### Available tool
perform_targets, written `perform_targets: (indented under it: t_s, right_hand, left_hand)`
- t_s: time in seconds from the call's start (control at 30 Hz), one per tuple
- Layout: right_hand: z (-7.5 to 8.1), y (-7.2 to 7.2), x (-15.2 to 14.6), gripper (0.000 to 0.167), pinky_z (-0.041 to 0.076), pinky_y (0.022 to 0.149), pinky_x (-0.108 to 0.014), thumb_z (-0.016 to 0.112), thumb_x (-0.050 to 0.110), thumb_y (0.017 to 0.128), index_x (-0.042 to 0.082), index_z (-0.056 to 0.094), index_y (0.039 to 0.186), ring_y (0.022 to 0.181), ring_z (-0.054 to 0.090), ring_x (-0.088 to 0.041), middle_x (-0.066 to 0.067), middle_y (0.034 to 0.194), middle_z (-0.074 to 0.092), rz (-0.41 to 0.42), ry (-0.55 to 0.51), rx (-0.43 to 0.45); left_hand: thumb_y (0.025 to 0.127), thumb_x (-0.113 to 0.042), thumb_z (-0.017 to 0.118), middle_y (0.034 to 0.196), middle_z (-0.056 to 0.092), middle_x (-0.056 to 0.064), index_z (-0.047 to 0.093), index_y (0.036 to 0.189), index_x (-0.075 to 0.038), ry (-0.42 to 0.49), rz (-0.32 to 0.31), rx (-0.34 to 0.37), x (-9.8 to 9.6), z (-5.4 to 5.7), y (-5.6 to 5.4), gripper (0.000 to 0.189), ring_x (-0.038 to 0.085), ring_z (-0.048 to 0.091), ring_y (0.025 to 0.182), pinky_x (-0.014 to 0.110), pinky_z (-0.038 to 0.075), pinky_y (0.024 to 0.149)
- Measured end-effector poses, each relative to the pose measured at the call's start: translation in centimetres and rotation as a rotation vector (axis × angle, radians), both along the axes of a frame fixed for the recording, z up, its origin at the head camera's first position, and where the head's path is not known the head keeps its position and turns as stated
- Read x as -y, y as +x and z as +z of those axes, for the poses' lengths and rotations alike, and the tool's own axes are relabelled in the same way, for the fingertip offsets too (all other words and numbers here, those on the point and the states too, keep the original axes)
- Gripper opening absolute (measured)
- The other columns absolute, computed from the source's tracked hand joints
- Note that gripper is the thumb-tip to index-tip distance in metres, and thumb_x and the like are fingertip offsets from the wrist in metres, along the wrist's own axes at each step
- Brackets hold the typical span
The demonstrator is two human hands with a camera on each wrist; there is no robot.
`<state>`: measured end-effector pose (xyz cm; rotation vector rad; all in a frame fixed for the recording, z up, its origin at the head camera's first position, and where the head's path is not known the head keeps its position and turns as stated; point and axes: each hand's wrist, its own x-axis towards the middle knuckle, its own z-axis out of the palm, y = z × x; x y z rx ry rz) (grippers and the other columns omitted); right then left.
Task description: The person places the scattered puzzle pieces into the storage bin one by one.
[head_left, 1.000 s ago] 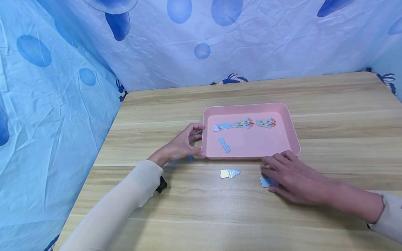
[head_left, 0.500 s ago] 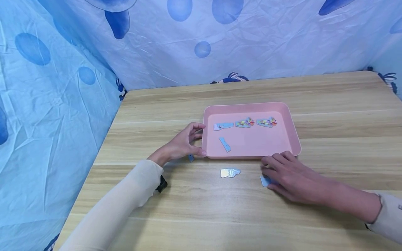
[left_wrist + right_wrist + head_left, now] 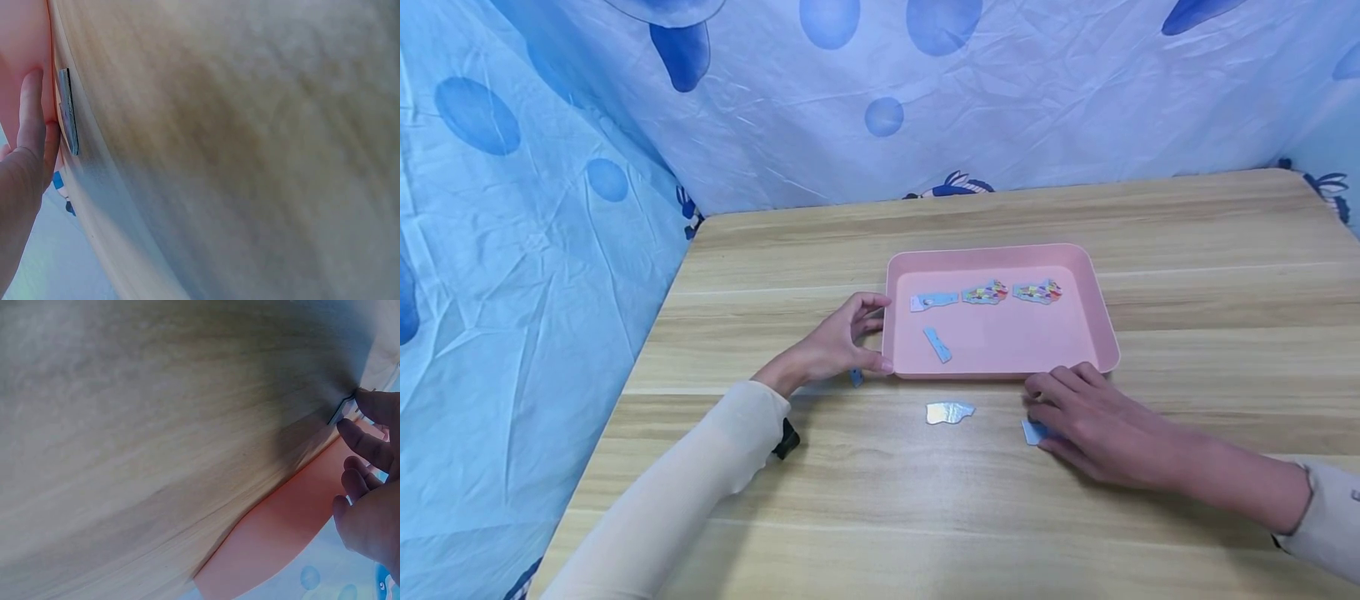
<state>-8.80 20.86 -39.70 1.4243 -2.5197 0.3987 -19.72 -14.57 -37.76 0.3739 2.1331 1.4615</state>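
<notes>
Change over the last second is slight. At right of centre in the head view, the right hand (image 3: 1097,429) now covers a little more of the light-blue piece (image 3: 1033,432) lying on the counter (image 3: 880,508); its thumb has crept over the near edge, so a smaller corner shows. In the right wrist view, thumb and forefinger meet the piece from two sides, so I read this as a pinch on a piece that seems to be down on the wood, just in front of the pink tray (image 3: 1000,354).

Towards the middle, the left hand (image 3: 830,343) has stayed put, thumb and fingers spread apart and touching the tray's left end; whether it grips or merely rests there, I cannot tell.

Inside the tray nothing has shifted: the pale strip (image 3: 935,301) and two colourful pieces (image 3: 985,292) (image 3: 1037,292) form an upper row, and the slanted blue strip (image 3: 937,344) lies alone below. The silvery piece (image 3: 949,413) remains near the tray's front, and the blue sliver (image 3: 856,377) beside the left thumb. For the work, I judge this a moment of securing hold, with no piece brought over the rim.
</notes>
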Motion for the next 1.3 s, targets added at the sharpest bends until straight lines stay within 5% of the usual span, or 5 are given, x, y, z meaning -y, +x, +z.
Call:
perform_targets:
  t_s: [0.37,0.6,0.83,1.3]
  right_hand:
    - [-0.2,0.4,-0.5,0.022,0.028,0.079,-0.027,0.068,0.030,0.085,0.011,0.068,0.095,0.093,0.042,-0.014,0.002,0.106,0.050,-0.043,-0.065,0.064]
    - [-0.4,1.3,-0.8,0.027,0.029,0.079,-0.024,0.083,0.021,0.068,0.016,0.071,0.092,0.089,0.038,-0.009,0.008,0.099,0.048,-0.198,-0.170,0.148]
    - [-0.7,2.2,-0.7,0.032,0.028,0.074,-0.022,0.087,0.018,0.064,0.024,0.073,0.092,0.083,0.034,-0.004,0.014,0.092,0.047,-0.334,-0.226,0.218]
    - [-1.4,2.7,-0.3,0.030,0.030,0.076,-0.023,0.086,0.007,0.064,0.022,0.065,0.079,0.089,0.037,-0.007,0.013,0.091,0.047,-0.373,-0.326,0.234]
  left_hand:
    - [0.072,-0.002,0.083,0.149,0.035,0.005,0.031,0.142,-0.013,-0.016,-0.003,-0.003,-0.1,0.3,0.2,0.087,0.020,0.037,0.136,0.034,0.029,0.115]
    - [0.072,0.001,0.082,0.150,0.034,0.009,0.031,0.142,-0.009,-0.011,0.000,0.009,-0.2,0.3,0.1,0.088,0.022,0.037,0.137,0.036,0.029,0.115]
    - [0.072,-0.003,0.084,0.149,0.035,0.004,0.032,0.142,-0.014,-0.013,-0.001,-0.006,-0.2,0.6,0.4,0.088,0.019,0.038,0.136,0.034,0.030,0.114]
    - [0.070,-0.004,0.085,0.147,0.037,0.003,0.033,0.140,-0.014,0.012,-0.005,-0.018,0.0,0.2,0.2,0.088,0.017,0.040,0.134,0.031,0.033,0.113]
